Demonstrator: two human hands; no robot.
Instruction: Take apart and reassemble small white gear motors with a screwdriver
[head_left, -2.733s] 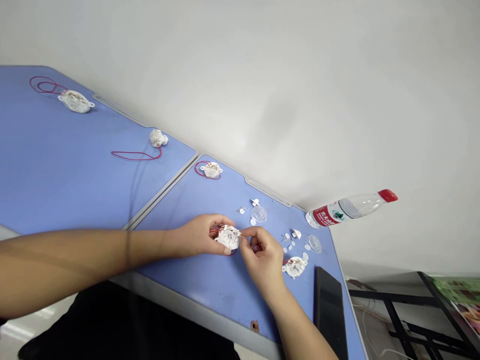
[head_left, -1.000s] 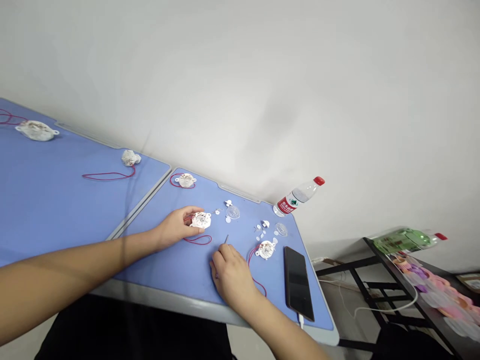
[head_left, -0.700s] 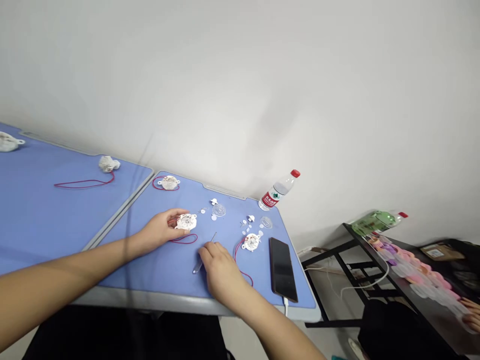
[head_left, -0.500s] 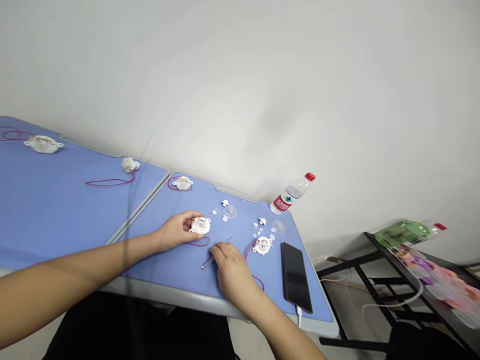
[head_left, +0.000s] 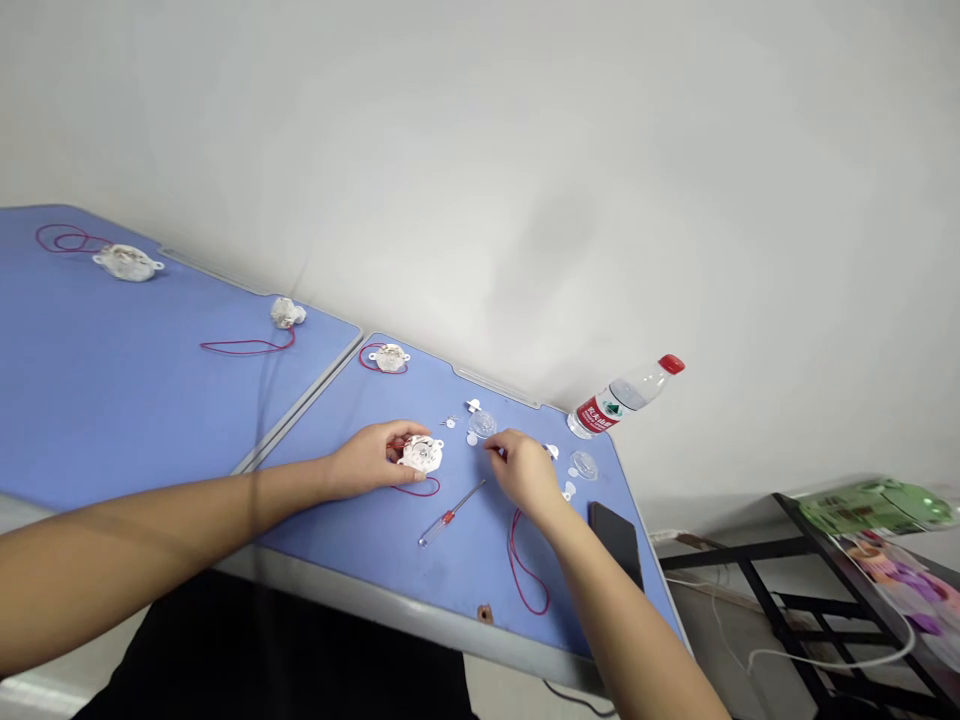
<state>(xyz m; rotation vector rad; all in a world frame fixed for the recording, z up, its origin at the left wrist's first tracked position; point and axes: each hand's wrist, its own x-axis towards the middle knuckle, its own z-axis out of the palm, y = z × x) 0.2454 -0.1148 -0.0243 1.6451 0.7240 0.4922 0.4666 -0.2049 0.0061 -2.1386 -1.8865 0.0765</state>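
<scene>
Midway across our blue worktop (head_left: 480,560), left fingers (head_left: 407,428) clamp the white wired casing (head_left: 423,455); right fingers (head_left: 506,438) meet near a clear lid (head_left: 483,424); one nudge could roll the screwdriver (head_left: 448,517) off the front edge.

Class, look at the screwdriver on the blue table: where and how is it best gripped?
Probably by the clear handle, coming from the table's near edge and above, pinching across its width: the screwdriver lies flat, its thicker handle toward that edge, its thin shaft pointing away.
</scene>
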